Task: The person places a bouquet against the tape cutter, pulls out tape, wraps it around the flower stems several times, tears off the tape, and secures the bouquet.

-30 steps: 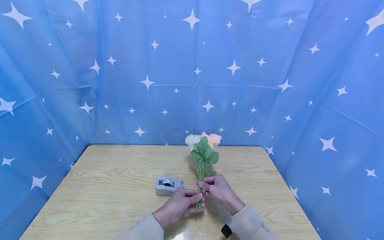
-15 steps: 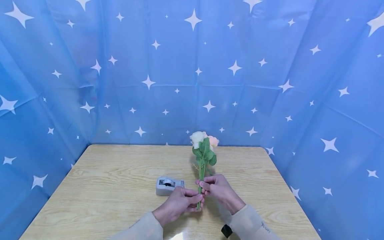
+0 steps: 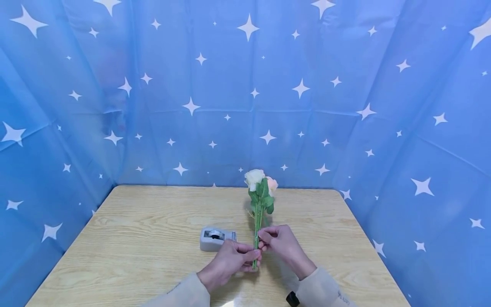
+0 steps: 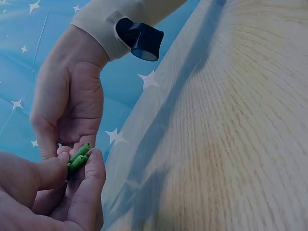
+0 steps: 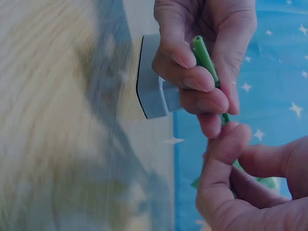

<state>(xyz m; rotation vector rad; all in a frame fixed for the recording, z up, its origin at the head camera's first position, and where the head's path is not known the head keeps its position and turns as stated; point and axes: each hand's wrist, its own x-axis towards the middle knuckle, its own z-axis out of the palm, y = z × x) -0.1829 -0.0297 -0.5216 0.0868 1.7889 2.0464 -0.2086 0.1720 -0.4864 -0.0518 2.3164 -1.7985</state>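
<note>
A bunch of artificial flowers, with a white bloom (image 3: 255,179), a pink bloom (image 3: 272,185) and green leaves (image 3: 262,194), stands nearly upright above the table. My left hand (image 3: 229,262) pinches the lower stems between thumb and fingers. The cut stem ends (image 4: 79,159) poke out of that grip in the left wrist view. Just higher, my right hand (image 3: 285,247) has thumb and forefinger at the right side of the green stems (image 3: 258,219), pinching there; its fingertips partly hide the contact. In the right wrist view, both hands almost touch along the stem (image 5: 206,60).
A grey tape dispenser (image 3: 211,244) with a roll in it sits just behind and left of my left hand. The wooden table (image 3: 153,221) is bounded by a blue star-patterned curtain (image 3: 230,85). A black strap mount (image 3: 292,299) shows at the right cuff.
The bunch has turned, so the white bloom now faces front and the pink one is more covered. My right thumb has slid from across the stems to their right edge.
</note>
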